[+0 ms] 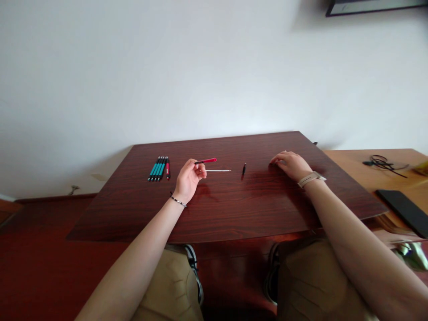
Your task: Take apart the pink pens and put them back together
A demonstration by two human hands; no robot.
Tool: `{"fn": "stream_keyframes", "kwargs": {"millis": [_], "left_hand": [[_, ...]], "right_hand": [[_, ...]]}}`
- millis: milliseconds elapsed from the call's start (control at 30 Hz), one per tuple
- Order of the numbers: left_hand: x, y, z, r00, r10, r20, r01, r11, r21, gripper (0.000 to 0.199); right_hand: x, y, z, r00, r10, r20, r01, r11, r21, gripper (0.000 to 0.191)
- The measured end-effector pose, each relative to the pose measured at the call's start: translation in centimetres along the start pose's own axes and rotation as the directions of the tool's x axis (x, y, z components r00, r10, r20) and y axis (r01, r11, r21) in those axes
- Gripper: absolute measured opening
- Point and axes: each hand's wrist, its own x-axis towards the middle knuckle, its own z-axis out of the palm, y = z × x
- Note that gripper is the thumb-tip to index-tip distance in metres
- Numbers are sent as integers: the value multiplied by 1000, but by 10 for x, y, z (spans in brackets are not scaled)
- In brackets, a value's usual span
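My left hand [190, 178] is closed around a red pen barrel [209, 160], held just above the table with its open end pointing right. A thin white ink refill [219, 170] extends right from beside my left fingers; whether they touch it I cannot tell. Farther right is a small black pen grip section [244, 169] on the tabletop. My right hand [291, 164] is low at the right of the table, fingers bent together with their tips at the surface. Whatever may be under those fingertips is too small to make out.
Several teal pens [157, 168] lie in a row at the left, a red pen [167, 168] beside them. The dark wooden table [220, 218] meets a white wall. On a lighter table [354, 165] at right are a black cable [384, 165] and a flat black object [403, 209].
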Motion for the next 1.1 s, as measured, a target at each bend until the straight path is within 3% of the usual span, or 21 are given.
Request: {"fn": "stream_keyframes", "kwargs": {"millis": [233,533,1100], "left_hand": [[0,-1,0,1000,2,-2,-2,1000,-5,26],[1,0,-1,1000,1,2,-1,1000,-7,26],[1,-1,-1,1000,-4,1,4,1000,-13,25]], "right_hand": [[-2,-4,-5,991,113,-72,-105,989,104,38],[-4,-4,-5,995,86,-47,-78,987,140,45],[-1,2,2,990,133,-37,-126,980,153,36]]}}
